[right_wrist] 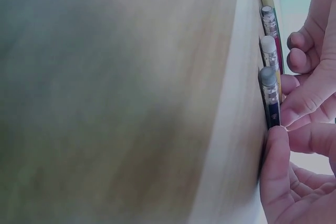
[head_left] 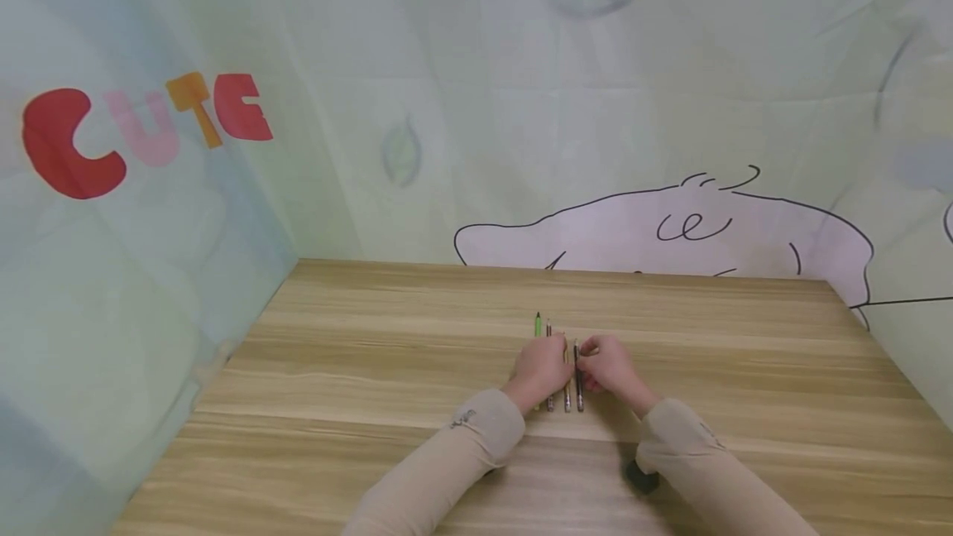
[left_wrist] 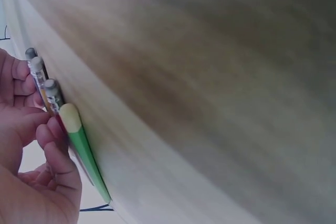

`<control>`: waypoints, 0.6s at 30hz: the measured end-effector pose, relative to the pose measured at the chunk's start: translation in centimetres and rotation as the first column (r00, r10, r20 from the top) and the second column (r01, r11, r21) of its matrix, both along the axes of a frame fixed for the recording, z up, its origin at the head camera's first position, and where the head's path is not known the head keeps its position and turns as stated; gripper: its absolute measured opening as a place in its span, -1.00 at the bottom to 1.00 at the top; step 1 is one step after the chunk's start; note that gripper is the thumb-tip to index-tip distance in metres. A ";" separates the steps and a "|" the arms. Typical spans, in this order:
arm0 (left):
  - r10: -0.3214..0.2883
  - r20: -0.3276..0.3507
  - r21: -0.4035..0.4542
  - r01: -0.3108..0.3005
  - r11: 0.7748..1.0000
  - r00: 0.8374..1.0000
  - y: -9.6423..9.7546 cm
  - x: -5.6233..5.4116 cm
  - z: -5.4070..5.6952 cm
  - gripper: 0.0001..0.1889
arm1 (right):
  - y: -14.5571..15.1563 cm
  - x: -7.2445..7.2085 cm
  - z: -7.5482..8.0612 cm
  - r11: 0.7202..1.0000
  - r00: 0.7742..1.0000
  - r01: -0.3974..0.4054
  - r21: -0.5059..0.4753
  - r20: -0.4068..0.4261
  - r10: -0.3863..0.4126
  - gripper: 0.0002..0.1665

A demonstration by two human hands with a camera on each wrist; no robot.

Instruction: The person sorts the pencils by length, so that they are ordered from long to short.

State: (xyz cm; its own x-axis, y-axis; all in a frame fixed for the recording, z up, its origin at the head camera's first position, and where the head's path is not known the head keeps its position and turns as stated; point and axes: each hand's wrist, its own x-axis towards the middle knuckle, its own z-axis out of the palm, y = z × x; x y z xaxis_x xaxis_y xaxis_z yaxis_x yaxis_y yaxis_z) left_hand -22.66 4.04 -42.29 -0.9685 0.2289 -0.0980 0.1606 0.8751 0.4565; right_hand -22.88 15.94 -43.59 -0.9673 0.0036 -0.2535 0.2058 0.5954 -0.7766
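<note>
Several pencils lie side by side on the wooden table, pointed ends away from me. Leftmost is a green pencil (head_left: 538,326), partly under my left hand (head_left: 542,364). Beside it lies a dark red pencil (head_left: 550,404) with an eraser end, also partly covered. A yellow pencil (head_left: 567,398) with a pale eraser follows, and my left thumb and fingers pinch it. On the right end of the row is a dark navy pencil (right_wrist: 273,109) with a grey eraser. My right hand (head_left: 610,370) pinches it between thumb and forefinger. Both hands' fingertips are close together.
The wood-grain table (head_left: 335,354) spreads around the pencils. Behind it hangs a pale printed curtain (head_left: 491,122) with a cartoon outline, and another with red letters stands along the left. A black device (head_left: 642,478) shows under my right sleeve.
</note>
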 end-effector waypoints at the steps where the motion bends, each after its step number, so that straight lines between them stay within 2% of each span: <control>1: -0.002 -0.003 0.004 0.002 1.000 1.000 0.0 0.0 0.0 -0.89 | 0.0 0.0 0.0 1.000 1.000 0.000 -0.001 -0.002 0.000 -0.77; 12: -0.010 -0.038 -0.006 0.009 1.000 0.999 -0.1 -0.1 -0.5 -0.84 | 0.3 -0.1 -0.5 1.000 1.000 0.001 -0.028 -0.011 -0.001 -0.75; 18: -0.019 -0.017 0.052 0.020 0.998 1.000 -0.6 0.1 -0.2 -0.74 | 0.5 0.3 -0.4 1.000 1.000 -0.011 -0.026 -0.023 0.011 -0.74</control>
